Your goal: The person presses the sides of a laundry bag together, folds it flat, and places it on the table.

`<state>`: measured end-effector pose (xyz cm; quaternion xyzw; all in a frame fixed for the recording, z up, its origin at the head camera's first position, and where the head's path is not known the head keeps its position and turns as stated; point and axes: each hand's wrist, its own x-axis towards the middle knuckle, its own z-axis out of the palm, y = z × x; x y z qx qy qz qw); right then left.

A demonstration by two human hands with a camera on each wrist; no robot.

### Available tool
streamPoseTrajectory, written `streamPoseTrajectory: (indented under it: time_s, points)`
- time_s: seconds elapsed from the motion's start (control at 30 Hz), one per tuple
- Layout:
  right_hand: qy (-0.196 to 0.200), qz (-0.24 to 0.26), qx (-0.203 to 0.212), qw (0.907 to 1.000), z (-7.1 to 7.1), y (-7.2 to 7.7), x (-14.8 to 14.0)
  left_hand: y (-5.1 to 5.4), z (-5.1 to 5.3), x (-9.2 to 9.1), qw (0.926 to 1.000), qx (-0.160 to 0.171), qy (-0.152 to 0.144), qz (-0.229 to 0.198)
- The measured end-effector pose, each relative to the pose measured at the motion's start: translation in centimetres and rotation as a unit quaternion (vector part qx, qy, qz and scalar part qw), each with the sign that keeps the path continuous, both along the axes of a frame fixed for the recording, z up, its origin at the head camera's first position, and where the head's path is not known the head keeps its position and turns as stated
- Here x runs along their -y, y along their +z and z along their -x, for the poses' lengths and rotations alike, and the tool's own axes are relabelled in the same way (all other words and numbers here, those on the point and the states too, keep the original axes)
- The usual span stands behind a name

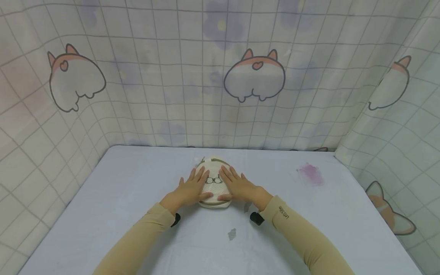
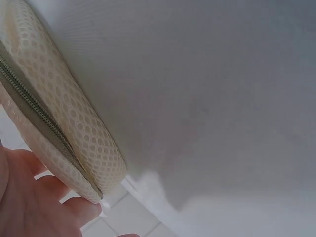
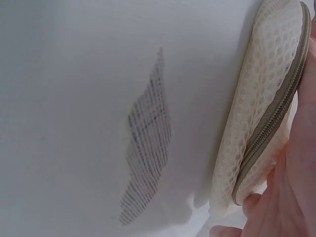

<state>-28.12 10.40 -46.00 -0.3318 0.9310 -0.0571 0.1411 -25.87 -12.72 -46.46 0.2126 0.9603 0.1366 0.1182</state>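
A round cream mesh zip pouch with an eyeglasses print on top lies toward the far side of the white table. My left hand rests on its left side, fingers extended over the mesh and thumb at the near part. On the opposite side my right hand lies in the same way, fingers spread on the top. The zipper runs around the pouch's side and looks closed in the left wrist view. In the right wrist view, fingers and palm touch the pouch's upper face above the zipper.
The white tabletop has a pink stain at right and a grey worn patch near the middle. A patterned curtain encloses the back and sides. Dark wrist devices sit under the sleeves.
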Motion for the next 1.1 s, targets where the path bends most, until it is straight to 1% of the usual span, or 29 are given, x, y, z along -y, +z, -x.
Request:
streamPoseTrajectory:
  time_s: [0.27, 0.47, 0.6, 0.77, 0.93, 1.1]
  points:
    - [-0.005, -0.007, -0.001, 1.0000, 0.1, -0.8, 0.0, 0.1, -0.1, -0.2, 0.9989, 0.009, -0.013, 0.043]
    - [-0.005, -0.010, -0.010, 0.9999, 0.2, -1.1, 0.1, 0.7, -0.3, -0.3, 0.9986, 0.017, -0.011, 0.049]
    - [-0.003, -0.012, -0.014, 0.9998, 0.2, -1.1, 0.2, 0.8, -0.3, -0.3, 0.9980, 0.022, -0.009, 0.058]
    - [-0.009, -0.018, -0.006, 0.9998, 0.2, -0.6, 0.3, 1.0, -0.1, -0.4, 0.9975, 0.030, -0.009, 0.064]
    - [-0.012, -0.020, 0.010, 0.9997, 0.1, 0.0, 0.4, 0.8, 0.1, -0.4, 0.9976, 0.033, -0.006, 0.060]
    - [-0.008, -0.018, 0.016, 0.9997, 0.1, 0.0, 0.4, 0.8, 0.1, -0.4, 0.9979, 0.038, -0.003, 0.053]
